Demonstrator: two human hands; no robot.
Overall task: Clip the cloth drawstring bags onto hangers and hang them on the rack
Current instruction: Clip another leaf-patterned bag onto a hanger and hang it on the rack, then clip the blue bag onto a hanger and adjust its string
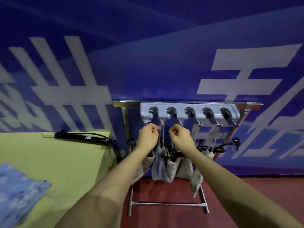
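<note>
A metal rack (187,102) stands ahead with a grey holder bar (189,112) that has several hooks. Several cloth drawstring bags hang below it, a blue-grey bag (158,168) in the middle and beige bags (184,168) beside it, clipped to dark hangers (212,148). My left hand (148,137) is raised just under the second hook and pinches the thin string (162,130) of the blue-grey bag. My right hand (180,135) is curled shut just right of that string; whether it holds anything is unclear.
A yellow-green table (49,162) lies to the left, with a pile of blue patterned cloth bags (18,191) at its near edge and a black bar-shaped object (82,138) at the back. A blue banner wall stands behind. The floor is red.
</note>
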